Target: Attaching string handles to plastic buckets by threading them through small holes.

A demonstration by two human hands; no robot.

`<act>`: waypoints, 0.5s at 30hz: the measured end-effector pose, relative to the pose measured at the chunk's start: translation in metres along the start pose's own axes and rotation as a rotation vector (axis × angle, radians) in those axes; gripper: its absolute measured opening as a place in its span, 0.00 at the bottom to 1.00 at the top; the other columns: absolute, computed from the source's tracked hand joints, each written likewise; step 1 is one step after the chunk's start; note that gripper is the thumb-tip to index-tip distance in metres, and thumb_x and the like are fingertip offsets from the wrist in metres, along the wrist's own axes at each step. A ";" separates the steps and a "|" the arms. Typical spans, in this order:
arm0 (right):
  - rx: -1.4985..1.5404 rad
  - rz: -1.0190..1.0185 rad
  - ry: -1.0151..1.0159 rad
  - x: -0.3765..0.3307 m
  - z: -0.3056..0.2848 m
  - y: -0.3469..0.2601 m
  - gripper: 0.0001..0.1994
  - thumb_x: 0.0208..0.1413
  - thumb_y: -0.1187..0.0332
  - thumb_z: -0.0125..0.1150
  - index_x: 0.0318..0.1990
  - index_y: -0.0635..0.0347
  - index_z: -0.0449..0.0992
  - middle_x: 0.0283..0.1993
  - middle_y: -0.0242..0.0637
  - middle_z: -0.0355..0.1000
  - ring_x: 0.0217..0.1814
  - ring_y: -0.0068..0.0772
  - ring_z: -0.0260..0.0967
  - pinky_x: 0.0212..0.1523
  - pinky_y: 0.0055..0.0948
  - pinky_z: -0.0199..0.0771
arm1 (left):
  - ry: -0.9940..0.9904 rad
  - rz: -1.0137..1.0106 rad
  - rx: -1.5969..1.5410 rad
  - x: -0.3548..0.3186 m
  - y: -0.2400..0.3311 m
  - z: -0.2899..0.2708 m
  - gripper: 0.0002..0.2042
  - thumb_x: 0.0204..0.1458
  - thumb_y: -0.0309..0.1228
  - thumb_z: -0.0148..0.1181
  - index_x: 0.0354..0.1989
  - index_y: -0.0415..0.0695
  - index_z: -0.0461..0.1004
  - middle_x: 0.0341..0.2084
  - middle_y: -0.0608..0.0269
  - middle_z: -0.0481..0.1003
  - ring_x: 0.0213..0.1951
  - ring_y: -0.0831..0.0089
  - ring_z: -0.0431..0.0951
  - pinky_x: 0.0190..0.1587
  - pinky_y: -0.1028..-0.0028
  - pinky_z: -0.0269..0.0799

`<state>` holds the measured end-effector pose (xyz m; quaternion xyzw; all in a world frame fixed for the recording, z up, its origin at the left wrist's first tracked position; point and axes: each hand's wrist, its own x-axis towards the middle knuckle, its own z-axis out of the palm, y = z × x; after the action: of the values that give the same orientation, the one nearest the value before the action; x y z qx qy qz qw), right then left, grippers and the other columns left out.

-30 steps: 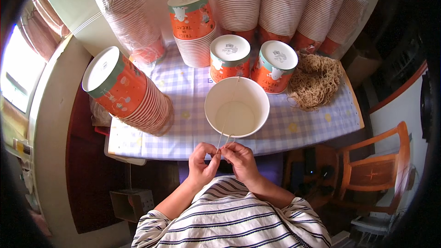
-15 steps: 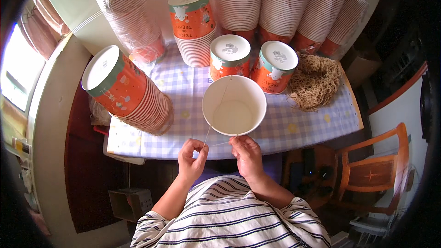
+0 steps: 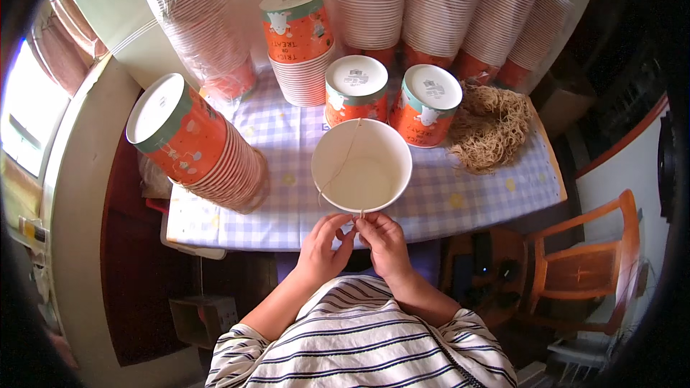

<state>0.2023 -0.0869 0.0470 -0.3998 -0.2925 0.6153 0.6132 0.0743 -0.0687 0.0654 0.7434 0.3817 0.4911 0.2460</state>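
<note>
A white-lined paper bucket [image 3: 392,162] stands at the table's near edge, its mouth toward me. A thin string [image 3: 348,154] runs from the far rim across the opening, and part of it reaches the near rim. Just below that rim, my left hand [image 3: 325,250] and my right hand [image 3: 385,246] meet with fingertips nearly touching. Both hands pinch the string where it comes over the near rim. The fingers cover the exact spot, so any knot there is hidden.
Two upturned orange buckets [image 3: 425,111] stand just beyond, beside a tangled heap of tan string [image 3: 490,131]. Nested bucket stacks are at left [image 3: 198,144] and back [image 3: 298,43]. Plastic-wrapped stacks [image 3: 442,7] line the far side. A wooden chair [image 3: 582,266] stands right of the table.
My left hand has moved right and up to meet my right hand. The string it held taut now hangs slack inside the bucket. The bucket has shifted slightly left in view.
</note>
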 end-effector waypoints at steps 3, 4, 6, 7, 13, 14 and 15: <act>0.041 0.041 -0.001 0.000 -0.004 0.002 0.06 0.57 0.67 0.58 0.36 0.59 0.74 0.28 0.23 0.69 0.26 0.09 0.58 0.26 0.12 0.56 | -0.093 -0.027 0.028 -0.005 -0.007 -0.002 0.13 0.42 0.16 0.58 0.39 0.38 0.72 0.26 0.56 0.74 0.23 0.66 0.73 0.25 0.73 0.70; 0.054 0.050 0.006 0.000 -0.005 0.003 0.06 0.56 0.67 0.58 0.36 0.59 0.74 0.28 0.22 0.69 0.26 0.09 0.58 0.26 0.12 0.56 | -0.095 -0.016 0.046 -0.005 -0.006 -0.002 0.12 0.42 0.16 0.59 0.37 0.38 0.72 0.24 0.58 0.73 0.22 0.65 0.73 0.24 0.72 0.69; 0.067 0.057 0.012 0.000 -0.005 0.005 0.05 0.56 0.67 0.58 0.36 0.58 0.74 0.28 0.22 0.69 0.26 0.09 0.58 0.26 0.12 0.56 | -0.097 -0.004 0.064 -0.006 -0.006 -0.001 0.11 0.41 0.17 0.59 0.36 0.38 0.72 0.21 0.59 0.72 0.21 0.64 0.72 0.24 0.71 0.68; 0.061 0.042 0.016 0.000 -0.004 0.006 0.05 0.55 0.68 0.59 0.36 0.59 0.74 0.28 0.22 0.69 0.27 0.09 0.58 0.27 0.12 0.56 | -0.067 0.022 0.073 -0.007 -0.008 0.001 0.10 0.41 0.17 0.59 0.34 0.39 0.73 0.21 0.59 0.72 0.21 0.64 0.72 0.25 0.70 0.68; 0.011 -0.032 0.052 0.001 -0.002 0.013 0.04 0.54 0.70 0.59 0.35 0.60 0.74 0.29 0.25 0.70 0.28 0.12 0.61 0.29 0.14 0.59 | -0.041 0.211 0.202 -0.010 -0.015 0.003 0.10 0.38 0.18 0.60 0.32 0.40 0.73 0.21 0.60 0.71 0.23 0.64 0.72 0.27 0.68 0.66; -0.012 -0.063 0.048 0.000 -0.002 0.014 0.04 0.54 0.71 0.59 0.35 0.61 0.74 0.30 0.25 0.70 0.30 0.12 0.62 0.30 0.13 0.61 | -0.064 0.219 0.227 -0.011 -0.015 0.003 0.11 0.37 0.18 0.60 0.32 0.40 0.73 0.21 0.60 0.71 0.24 0.64 0.71 0.28 0.68 0.65; -0.012 -0.061 0.047 -0.001 -0.003 0.013 0.04 0.54 0.71 0.59 0.35 0.61 0.74 0.30 0.25 0.70 0.30 0.12 0.62 0.30 0.13 0.61 | -0.063 0.217 0.227 -0.010 -0.014 0.003 0.11 0.37 0.18 0.60 0.32 0.40 0.73 0.21 0.60 0.71 0.24 0.64 0.71 0.28 0.68 0.65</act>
<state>0.1978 -0.0888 0.0346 -0.4086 -0.2938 0.5848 0.6362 0.0699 -0.0688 0.0481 0.8184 0.3443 0.4447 0.1176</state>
